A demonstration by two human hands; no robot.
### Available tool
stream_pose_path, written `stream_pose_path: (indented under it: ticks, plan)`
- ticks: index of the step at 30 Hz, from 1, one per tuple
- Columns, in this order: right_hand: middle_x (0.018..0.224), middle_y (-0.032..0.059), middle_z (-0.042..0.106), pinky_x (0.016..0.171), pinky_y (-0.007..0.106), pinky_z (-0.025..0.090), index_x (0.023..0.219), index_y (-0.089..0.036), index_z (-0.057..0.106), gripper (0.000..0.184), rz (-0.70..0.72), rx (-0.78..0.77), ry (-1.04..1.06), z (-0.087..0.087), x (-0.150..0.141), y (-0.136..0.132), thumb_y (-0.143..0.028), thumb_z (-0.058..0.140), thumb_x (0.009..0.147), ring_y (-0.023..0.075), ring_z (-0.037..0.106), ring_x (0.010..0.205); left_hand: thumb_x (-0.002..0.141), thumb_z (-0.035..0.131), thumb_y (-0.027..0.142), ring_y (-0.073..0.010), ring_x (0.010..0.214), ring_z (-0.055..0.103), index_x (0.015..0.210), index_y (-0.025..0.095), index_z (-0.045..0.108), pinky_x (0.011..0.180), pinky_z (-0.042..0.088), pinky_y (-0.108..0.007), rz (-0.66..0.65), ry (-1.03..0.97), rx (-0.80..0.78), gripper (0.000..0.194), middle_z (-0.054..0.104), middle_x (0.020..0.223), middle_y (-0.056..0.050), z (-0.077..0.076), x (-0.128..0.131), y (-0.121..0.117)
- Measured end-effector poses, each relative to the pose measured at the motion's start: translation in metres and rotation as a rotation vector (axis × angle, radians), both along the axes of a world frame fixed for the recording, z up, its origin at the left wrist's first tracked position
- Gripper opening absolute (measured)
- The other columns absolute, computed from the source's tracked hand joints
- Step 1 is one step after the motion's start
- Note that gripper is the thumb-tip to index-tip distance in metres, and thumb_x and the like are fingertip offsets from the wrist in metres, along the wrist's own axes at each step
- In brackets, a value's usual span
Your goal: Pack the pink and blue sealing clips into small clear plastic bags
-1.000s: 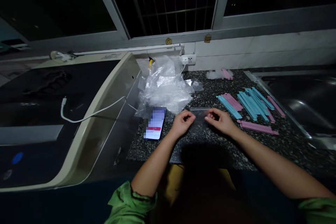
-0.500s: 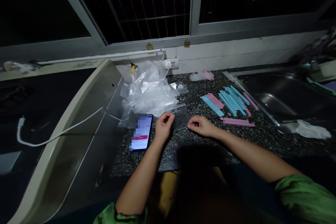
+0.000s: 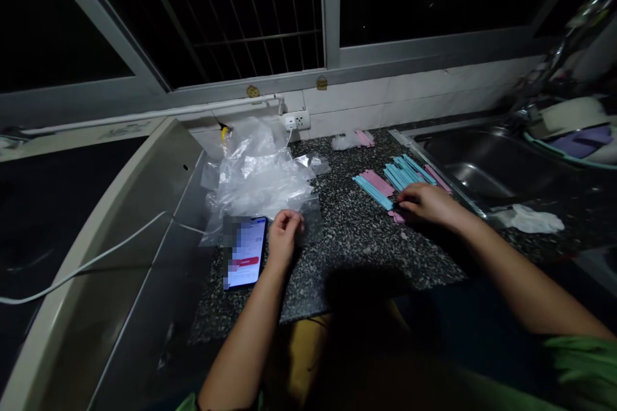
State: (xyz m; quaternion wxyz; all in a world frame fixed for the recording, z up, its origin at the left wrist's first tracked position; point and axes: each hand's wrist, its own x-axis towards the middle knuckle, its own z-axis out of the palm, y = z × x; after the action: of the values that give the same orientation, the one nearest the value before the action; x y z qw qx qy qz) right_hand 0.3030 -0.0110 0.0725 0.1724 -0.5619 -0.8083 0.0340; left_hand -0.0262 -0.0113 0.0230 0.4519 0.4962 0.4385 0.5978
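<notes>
My left hand (image 3: 283, 239) is closed in a pinch at the edge of a clear plastic bag (image 3: 312, 221), which lies flat on the counter beside a heap of similar bags (image 3: 263, 176). Farther right, my right hand (image 3: 427, 203) reaches over the flat strips, its fingers curled down; what they grip, if anything, is hidden. Several blue strips (image 3: 403, 172) lie beyond this hand. To its left are more blue strips (image 3: 372, 192) beside pink strips (image 3: 378, 182). A pink strip end (image 3: 396, 216) shows beneath its fingertips.
A lit phone (image 3: 247, 252) lies left of my left hand. Behind the counter is a socket with a white plug (image 3: 290, 122). A small bag with pink strips (image 3: 365, 138) rests near the wall. On the right are a metal sink (image 3: 475, 173) and a crumpled white cloth (image 3: 530, 218).
My right hand has moved away from the clear bag, rightward to the strips. My left hand stays at the bag. The whole view has shifted toward the right.
</notes>
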Motion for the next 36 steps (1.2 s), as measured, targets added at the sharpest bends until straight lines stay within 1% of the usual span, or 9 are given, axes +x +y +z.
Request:
stream_pose_path:
  ticks: [4,7,9,13,18,23,28,33,36]
  plan:
    - [0.081,0.0045,0.067,0.069,0.033,0.046,0.077,-0.023,0.066,0.015,-0.051,0.006,-0.067,-0.020,0.042,-0.029,-0.032,0.054,0.076,0.0211,0.060,0.080,0.066,0.060,0.031,-0.0082,0.052,0.046,0.064,0.018,0.049,0.055,0.036,-0.022,0.006,0.007,-0.029,0.018,0.053,0.058,0.004,0.004,0.001,-0.001]
    - [0.086,0.0063,0.066,0.071,0.036,0.047,0.081,-0.022,0.065,0.017,-0.093,0.016,-0.091,-0.034,0.051,-0.044,-0.035,0.055,0.075,0.0232,0.059,0.084,0.065,0.059,0.031,-0.0084,0.052,0.045,0.063,0.018,0.049,0.055,0.036,-0.022,0.005,0.037,-0.035,0.016,0.051,0.055,0.004,0.005,0.002,-0.002]
    - [0.085,0.0068,0.066,0.071,0.037,0.047,0.080,-0.022,0.064,0.017,-0.086,0.017,-0.092,-0.038,0.051,-0.048,-0.035,0.055,0.075,0.0233,0.058,0.083,0.065,0.058,0.031,-0.0086,0.052,0.045,0.062,0.018,0.050,0.055,0.035,-0.022,0.005,0.056,-0.041,0.015,0.051,0.054,0.004,0.005,0.001,-0.002]
    - [0.082,0.0056,0.065,0.066,0.034,0.046,0.077,-0.023,0.062,0.013,-0.067,0.003,-0.123,-0.037,0.047,-0.047,-0.033,0.055,0.074,0.0221,0.059,0.080,0.064,0.058,0.032,-0.0086,0.052,0.045,0.062,0.018,0.050,0.055,0.035,-0.022,0.012,0.062,-0.058,0.016,0.051,0.056,0.004,0.005,0.000,-0.002]
    - [0.083,0.0064,0.066,0.064,0.033,0.046,0.082,-0.022,0.061,0.016,-0.137,0.009,-0.217,-0.033,0.040,-0.048,-0.035,0.055,0.074,0.0228,0.060,0.078,0.064,0.057,0.029,-0.0084,0.051,0.044,0.061,0.018,0.050,0.054,0.035,-0.022,0.009,0.055,-0.050,0.014,0.050,0.053,0.005,0.004,0.000,-0.001]
    - [0.078,0.0077,0.065,0.061,0.033,0.044,0.074,-0.021,0.059,0.014,-0.131,0.060,-0.278,-0.031,0.037,-0.050,-0.034,0.053,0.075,0.0232,0.059,0.075,0.064,0.057,0.028,-0.0086,0.050,0.044,0.060,0.018,0.049,0.054,0.035,-0.022,0.006,0.075,-0.038,0.013,0.049,0.051,0.005,0.004,0.000,0.000]
    - [0.073,0.0068,0.067,0.058,0.032,0.043,0.078,-0.022,0.060,0.016,-0.161,0.042,-0.292,-0.034,0.038,-0.055,-0.035,0.053,0.074,0.0236,0.061,0.071,0.064,0.056,0.029,-0.0088,0.050,0.043,0.060,0.018,0.050,0.054,0.035,-0.022,0.010,0.092,-0.045,0.013,0.049,0.050,0.005,0.006,0.000,-0.001]
    - [0.071,0.0056,0.068,0.050,0.028,0.039,0.085,-0.021,0.061,0.022,-0.201,-0.004,-0.260,-0.039,0.006,-0.069,-0.039,0.051,0.077,0.0209,0.062,0.061,0.063,0.057,0.029,-0.0086,0.049,0.043,0.059,0.018,0.050,0.053,0.034,-0.022,0.006,0.066,-0.046,0.013,0.049,0.051,0.005,0.007,0.001,-0.002]
    - [0.065,0.0041,0.068,0.049,0.028,0.039,0.096,-0.021,0.061,0.028,-0.197,-0.058,-0.238,-0.040,-0.018,-0.071,-0.040,0.048,0.081,0.0205,0.062,0.055,0.063,0.056,0.028,-0.0084,0.049,0.044,0.059,0.018,0.050,0.052,0.035,-0.022,0.007,0.071,-0.040,0.013,0.050,0.051,0.005,0.007,0.000,-0.001]
